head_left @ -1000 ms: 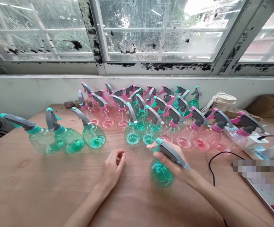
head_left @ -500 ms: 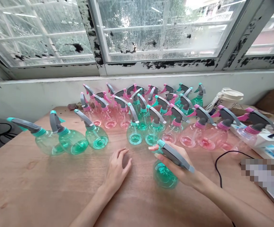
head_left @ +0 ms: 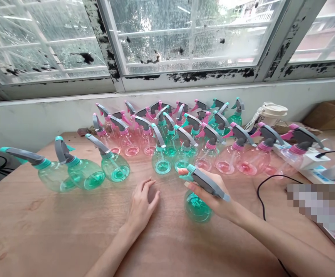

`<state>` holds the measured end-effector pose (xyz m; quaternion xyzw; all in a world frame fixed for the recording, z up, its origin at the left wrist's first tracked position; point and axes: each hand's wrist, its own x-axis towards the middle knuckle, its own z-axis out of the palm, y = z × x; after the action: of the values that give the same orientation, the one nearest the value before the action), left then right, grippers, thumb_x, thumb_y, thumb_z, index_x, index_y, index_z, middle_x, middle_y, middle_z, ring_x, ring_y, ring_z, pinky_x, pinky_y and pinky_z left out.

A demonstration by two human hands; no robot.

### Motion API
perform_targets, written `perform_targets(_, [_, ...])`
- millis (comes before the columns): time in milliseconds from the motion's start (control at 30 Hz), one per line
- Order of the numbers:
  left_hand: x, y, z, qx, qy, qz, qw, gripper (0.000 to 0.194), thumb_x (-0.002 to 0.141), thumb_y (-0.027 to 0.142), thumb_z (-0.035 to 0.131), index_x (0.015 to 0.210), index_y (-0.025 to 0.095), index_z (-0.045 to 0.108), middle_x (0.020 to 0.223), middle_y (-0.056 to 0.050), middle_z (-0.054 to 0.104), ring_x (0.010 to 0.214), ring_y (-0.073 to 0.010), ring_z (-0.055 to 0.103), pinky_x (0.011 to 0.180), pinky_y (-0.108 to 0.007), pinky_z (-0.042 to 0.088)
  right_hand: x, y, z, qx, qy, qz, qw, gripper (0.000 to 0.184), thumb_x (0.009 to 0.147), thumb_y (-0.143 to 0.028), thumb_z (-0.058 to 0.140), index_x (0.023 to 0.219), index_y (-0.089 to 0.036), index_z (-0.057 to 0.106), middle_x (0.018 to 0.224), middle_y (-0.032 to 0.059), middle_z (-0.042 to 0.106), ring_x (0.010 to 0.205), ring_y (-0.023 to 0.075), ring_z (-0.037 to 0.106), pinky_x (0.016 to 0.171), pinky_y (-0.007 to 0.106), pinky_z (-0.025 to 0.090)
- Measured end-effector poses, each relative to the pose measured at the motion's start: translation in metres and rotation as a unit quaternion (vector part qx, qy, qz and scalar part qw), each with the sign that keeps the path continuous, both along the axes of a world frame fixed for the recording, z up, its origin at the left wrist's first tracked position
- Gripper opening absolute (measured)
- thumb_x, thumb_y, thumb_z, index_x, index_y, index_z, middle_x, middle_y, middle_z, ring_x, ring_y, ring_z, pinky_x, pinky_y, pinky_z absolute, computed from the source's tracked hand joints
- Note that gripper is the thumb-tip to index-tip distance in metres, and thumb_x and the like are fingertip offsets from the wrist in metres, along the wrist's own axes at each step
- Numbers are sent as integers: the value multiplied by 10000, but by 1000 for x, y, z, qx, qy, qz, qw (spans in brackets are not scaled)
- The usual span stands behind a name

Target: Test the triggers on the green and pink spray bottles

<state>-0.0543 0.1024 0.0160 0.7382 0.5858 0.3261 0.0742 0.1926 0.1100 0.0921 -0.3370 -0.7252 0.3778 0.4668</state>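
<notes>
My right hand (head_left: 213,196) is wrapped round the neck of a green spray bottle (head_left: 198,207) with a grey and teal trigger head. Its fingertips lie by the teal trigger, and the bottle's base is low over or on the wooden table (head_left: 54,234); which one I cannot tell. To the left, my left hand (head_left: 141,202) rests on the table with its fingers loosely stretched out, holding nothing. Beyond the hands stand rows of green and pink spray bottles, among them a near green bottle (head_left: 162,161) and a pink bottle (head_left: 228,159).
Three green spray bottles (head_left: 116,168) stand apart at the left. On the right are a white lidded cup (head_left: 270,113), a cardboard box (head_left: 332,114), a power strip (head_left: 314,171), a black cable (head_left: 258,196) and a blurred-out flat object (head_left: 320,211). A wall and window (head_left: 190,38) bound the back.
The whole view has shifted slightly, so most things sit a little further left. My right hand keeps its hold on the green spray bottle, and my left hand stays resting on the table.
</notes>
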Motion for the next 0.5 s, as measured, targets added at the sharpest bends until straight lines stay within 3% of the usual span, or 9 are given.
perform_targets(233, [0, -2, -1, -1, 7, -4, 1000, 286, 907, 320, 528, 1168, 210, 567, 1263, -111, 594, 1175, -269, 577, 997, -464, 471, 1, 0, 0, -12, -5, 11, 1000, 206, 915, -290, 567, 1090, -204, 634, 725, -10, 569, 568, 111, 464, 561, 242, 424])
perform_targets(367, [1, -2, -1, -11, 4, -10, 1000, 292, 908, 327, 528, 1175, 212, 563, 1276, -112, 583, 1188, -272, 567, 1007, -473, 460, 1, 1, -1, -1, -5, -4, 1000, 129, 904, -309, 591, 916, -191, 642, 813, 23, 629, 657, 132, 566, 596, 241, 455])
perform_targets(500, [1, -2, 0, -20, -1, -8, 1000, 278, 907, 332, 527, 1153, 210, 573, 1276, -111, 580, 1189, -272, 568, 1008, -477, 458, 0, 1, 0, 19, -3, -20, 1000, 171, 903, -333, 589, 837, -180, 627, 751, 14, 606, 625, 127, 557, 573, 238, 446])
